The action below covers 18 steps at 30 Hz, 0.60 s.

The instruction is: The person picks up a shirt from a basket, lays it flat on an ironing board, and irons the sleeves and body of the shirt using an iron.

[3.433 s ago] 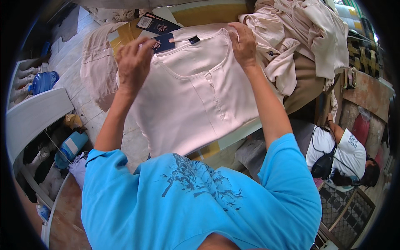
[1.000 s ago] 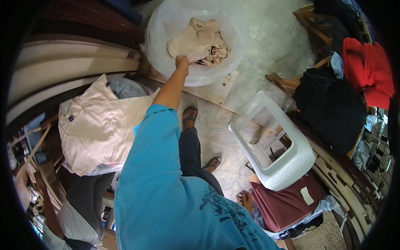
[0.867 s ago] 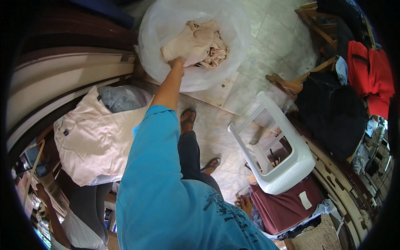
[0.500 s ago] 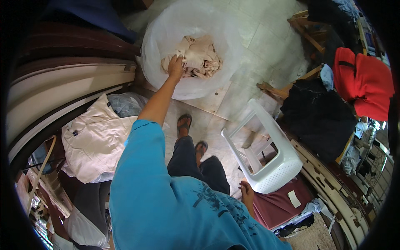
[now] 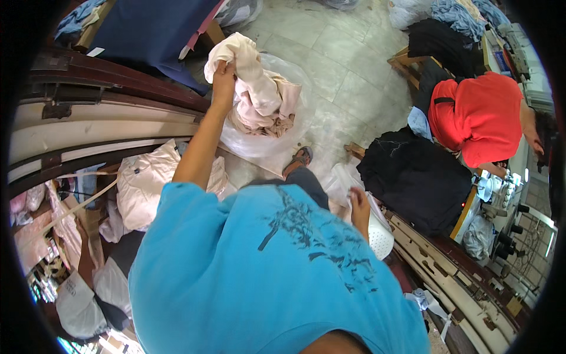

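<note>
My left hand (image 5: 223, 88), arm stretched forward, is closed on a bunched beige cloth (image 5: 257, 91). The cloth rises out of a large translucent plastic bag (image 5: 250, 147) on the floor, and more of the same fabric lies in the bag beneath it. Low at my right side, my right hand (image 5: 359, 207) hangs with loosely bent fingers a little apart and nothing seen in them. Just beside it stands a white plastic stool (image 5: 382, 237), mostly hidden behind my hand and shirt.
Pale garments (image 5: 144, 192) are piled on my left, by a long cream-and-brown panel (image 5: 106, 127). A person in red (image 5: 477, 115) bends over a work table on the right, near a black cloth heap (image 5: 415, 177). Dark blue fabric (image 5: 156, 35) hangs at far left.
My left hand has lifted the beige cloth up out of the bag and leftward. My body has moved forward, and the stool now sits largely behind my right hand.
</note>
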### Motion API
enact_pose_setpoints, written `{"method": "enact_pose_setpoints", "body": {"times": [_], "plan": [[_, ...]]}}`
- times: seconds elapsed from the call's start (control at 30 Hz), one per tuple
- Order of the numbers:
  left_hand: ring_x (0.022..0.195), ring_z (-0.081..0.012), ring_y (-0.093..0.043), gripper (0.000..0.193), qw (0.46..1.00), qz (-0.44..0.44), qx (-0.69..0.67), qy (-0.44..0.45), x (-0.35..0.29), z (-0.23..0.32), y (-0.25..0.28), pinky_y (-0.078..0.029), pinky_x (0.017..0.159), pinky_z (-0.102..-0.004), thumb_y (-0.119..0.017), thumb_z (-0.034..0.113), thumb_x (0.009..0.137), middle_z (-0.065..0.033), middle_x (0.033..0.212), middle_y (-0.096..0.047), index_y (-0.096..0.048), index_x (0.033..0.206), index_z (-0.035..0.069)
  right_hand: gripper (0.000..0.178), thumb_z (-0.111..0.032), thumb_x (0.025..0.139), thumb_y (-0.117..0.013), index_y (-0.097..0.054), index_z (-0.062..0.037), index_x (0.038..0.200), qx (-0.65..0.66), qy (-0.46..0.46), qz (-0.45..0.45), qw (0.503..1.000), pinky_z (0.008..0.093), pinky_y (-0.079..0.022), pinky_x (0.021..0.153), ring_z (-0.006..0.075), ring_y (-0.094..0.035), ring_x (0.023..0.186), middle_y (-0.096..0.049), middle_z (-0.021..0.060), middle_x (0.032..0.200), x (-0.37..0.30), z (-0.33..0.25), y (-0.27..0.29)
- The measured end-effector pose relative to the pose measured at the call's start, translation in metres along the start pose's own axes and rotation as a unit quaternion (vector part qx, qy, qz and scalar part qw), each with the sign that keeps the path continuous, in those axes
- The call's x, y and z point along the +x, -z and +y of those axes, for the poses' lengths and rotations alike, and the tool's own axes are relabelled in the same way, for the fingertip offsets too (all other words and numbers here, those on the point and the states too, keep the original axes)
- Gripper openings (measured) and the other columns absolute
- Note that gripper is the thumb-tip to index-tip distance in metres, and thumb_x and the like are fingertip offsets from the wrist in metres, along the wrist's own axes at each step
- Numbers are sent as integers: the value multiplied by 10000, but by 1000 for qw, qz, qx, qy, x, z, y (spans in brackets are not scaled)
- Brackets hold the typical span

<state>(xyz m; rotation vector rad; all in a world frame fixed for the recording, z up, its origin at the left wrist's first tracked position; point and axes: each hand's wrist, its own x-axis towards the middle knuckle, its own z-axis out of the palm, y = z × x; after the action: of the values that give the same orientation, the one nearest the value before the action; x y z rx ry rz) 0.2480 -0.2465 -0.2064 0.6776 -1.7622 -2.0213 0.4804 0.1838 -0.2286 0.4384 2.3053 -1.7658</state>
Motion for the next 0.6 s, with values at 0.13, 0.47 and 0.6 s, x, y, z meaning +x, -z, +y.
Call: {"method": "enact_pose_setpoints", "body": {"times": [0.13, 0.47, 0.6], "plan": [[703, -67, -496, 189, 997, 27, -68, -10, -23, 55, -15, -401, 630, -220, -492, 208, 912, 8, 784, -558, -591, 886, 50, 212, -133, 859, -536, -596, -29, 1033, -100, 137, -99, 981, 248, -421, 730, 113, -535, 790, -621, 56, 912, 95, -61, 14], [627, -45, -410, 268, 928, 103, 15, -359, -48, 209, -79, -343, 566, -198, -496, 246, 914, 37, 680, -483, -540, 766, 27, 254, -139, 859, -545, -569, -25, 1084, 3, 183, -155, 971, 209, -405, 713, 69, -489, 760, -601, 11, 944, 197, -142, 30], [696, -110, -465, 210, 849, 132, 91, -504, -33, 277, -116, -387, 617, -247, -484, 219, 887, -17, 783, -521, -531, 835, 22, 277, -166, 860, -553, -561, -37, 1104, 36, 126, -218, 967, 222, -412, 753, 104, -531, 847, -605, 39, 970, 210, -126, 33]]}}
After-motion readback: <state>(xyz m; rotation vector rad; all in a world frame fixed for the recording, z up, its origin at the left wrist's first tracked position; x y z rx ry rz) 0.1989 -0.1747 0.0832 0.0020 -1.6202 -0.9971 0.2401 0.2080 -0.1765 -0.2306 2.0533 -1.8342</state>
